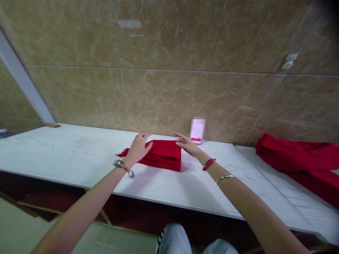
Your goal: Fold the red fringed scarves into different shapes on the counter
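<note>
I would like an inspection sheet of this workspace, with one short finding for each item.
Surface: white table, finely grained.
Things at the hands: folded cloth, red, layered, fringe at its left.
Clutter: phone near the wall; red fabric pile at right.
Hands: left hand at the cloth's left side, right hand at its far right corner; both open, contact unclear.
Cables: nothing seen.
Surroundings: brown patterned wall, white fitting at upper right.

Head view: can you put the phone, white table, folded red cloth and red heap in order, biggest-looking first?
1. White table
2. Red heap
3. Folded red cloth
4. Phone
</note>
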Motion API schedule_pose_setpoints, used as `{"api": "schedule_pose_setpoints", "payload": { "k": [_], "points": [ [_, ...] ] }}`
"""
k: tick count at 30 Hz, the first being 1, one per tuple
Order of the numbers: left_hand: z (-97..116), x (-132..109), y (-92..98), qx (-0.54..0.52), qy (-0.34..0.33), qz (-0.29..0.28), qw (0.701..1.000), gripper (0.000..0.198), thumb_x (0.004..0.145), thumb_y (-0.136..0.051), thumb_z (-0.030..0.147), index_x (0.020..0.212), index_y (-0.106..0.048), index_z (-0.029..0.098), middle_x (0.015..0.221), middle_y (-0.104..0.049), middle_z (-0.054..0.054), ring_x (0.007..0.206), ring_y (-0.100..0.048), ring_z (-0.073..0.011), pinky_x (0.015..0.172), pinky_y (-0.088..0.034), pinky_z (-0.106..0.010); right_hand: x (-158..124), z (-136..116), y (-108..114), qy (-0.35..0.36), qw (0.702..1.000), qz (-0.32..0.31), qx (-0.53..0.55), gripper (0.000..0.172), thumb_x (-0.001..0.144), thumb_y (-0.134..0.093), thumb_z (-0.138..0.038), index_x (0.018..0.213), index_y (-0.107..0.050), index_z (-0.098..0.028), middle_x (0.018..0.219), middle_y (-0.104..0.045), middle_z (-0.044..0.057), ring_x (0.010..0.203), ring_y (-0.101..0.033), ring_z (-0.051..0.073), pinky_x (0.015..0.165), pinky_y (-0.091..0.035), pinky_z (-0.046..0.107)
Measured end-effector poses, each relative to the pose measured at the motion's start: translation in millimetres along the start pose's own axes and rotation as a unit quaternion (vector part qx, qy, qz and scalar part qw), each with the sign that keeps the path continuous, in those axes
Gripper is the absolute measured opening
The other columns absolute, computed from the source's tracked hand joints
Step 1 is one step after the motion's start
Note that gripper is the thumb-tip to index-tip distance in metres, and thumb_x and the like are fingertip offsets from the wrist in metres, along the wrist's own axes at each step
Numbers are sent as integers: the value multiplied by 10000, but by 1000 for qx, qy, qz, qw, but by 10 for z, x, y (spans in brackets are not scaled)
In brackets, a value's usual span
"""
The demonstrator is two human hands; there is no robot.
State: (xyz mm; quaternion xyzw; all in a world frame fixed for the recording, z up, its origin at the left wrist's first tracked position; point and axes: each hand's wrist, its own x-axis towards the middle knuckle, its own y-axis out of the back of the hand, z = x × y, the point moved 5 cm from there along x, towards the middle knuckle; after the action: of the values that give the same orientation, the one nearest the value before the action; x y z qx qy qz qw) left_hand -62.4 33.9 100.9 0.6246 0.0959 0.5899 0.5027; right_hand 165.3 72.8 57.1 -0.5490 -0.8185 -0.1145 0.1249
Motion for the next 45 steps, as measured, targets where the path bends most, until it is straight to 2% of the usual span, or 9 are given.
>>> {"api": "schedule_pose_setpoints", "payload": {
  "k": [2, 4, 9, 16, 22, 28, 34, 40, 45],
  "points": [
    [510, -135, -59, 4, -192, -55, 980, 342, 810, -557, 281, 1139, -541, 187, 1121, -519, -91, 1033, -503, -215, 900, -406, -358, 28, 2, -21, 5, 1000, 19, 9, 620, 653, -707, -265, 1232, -489, -233, 827, -597, -12, 784, -546, 118, 750, -440, 263],
    [852, -257, -110, 46, -289, -73, 953, 277, 817, -558, 244, 1090, -556, 192, 1105, -534, -80, 1025, -502, -212, 885, -399, -361, 33, -28, -61, 11, 999, 15, 31, 592, 661, -704, -267, 1216, -500, -241, 863, -606, -5, 797, -545, 118, 744, -438, 253],
    [1115, -340, -283, 131, -329, -50, 934, 175, 869, -466, 144, 1006, -567, 185, 953, -582, -59, 878, -549, -182, 738, -424, -315, -91, -84, -69, -33, 992, -55, 105, 597, 703, -680, -264, 1256, -456, -253, 800, -598, -23, 728, -536, 96, 668, -429, 214],
    [1091, -464, -329, 62, -142, 5, 988, 119, 876, -455, 220, 830, -555, 173, 762, -613, -45, 741, -582, -174, 700, -456, -284, -86, -34, 104, -36, 993, -55, 98, 657, 633, -720, -187, 1239, -472, -234, 719, -575, -50, 643, -512, 77, 608, -404, 197],
    [1122, -588, -338, 20, 19, 43, 999, 308, 818, -563, 375, 1049, -515, 178, 965, -656, -95, 862, -615, -218, 735, -469, -298, 62, -73, 8, 7, 995, -54, 86, 703, 620, -726, -243, 1264, -445, -237, 688, -555, -53, 633, -499, 97, 615, -405, 228],
    [1172, -543, -440, -44, 181, 45, 981, 421, 824, -532, 276, 1216, -410, 184, 800, -678, -33, 683, -644, -186, 586, -440, -253, 51, -22, 20, 39, 994, -59, 85, 718, 660, -690, -282, 1310, -385, -266, 727, -544, -41, 651, -485, 105, 614, -396, 230],
    [1150, -624, -576, -238, 264, 59, 933, 510, 796, -510, 213, 1282, -358, 176, 767, -662, -12, 694, -631, -153, 636, -469, -248, 35, 83, 50, 52, 996, -67, 39, 721, 680, -651, -259, 1333, -345, -249, 840, -545, -16, 644, -471, 91, 585, -388, 216],
    [1129, -641, -707, -362, 320, -24, 875, 340, 800, -516, 334, 1096, -531, 166, 765, -668, -30, 438, -541, -102, 405, -405, -210, -54, 98, 82, 43, 996, -70, -17, 649, 703, -586, -195, 1308, -372, -290, 1034, -489, 21, 605, -441, 58, 589, -416, 223],
    [1136, -554, -455, -124, 253, 7, 959, 184, 813, -532, 323, 893, -617, 181, 694, -642, -25, 593, -601, -152, 554, -458, -247, -107, 40, 109, 42, 997, -66, -24, 643, 726, -605, -225, 1314, -358, -308, 1101, -473, 38, 680, -473, 69, 672, -451, 252]
  ]
}}
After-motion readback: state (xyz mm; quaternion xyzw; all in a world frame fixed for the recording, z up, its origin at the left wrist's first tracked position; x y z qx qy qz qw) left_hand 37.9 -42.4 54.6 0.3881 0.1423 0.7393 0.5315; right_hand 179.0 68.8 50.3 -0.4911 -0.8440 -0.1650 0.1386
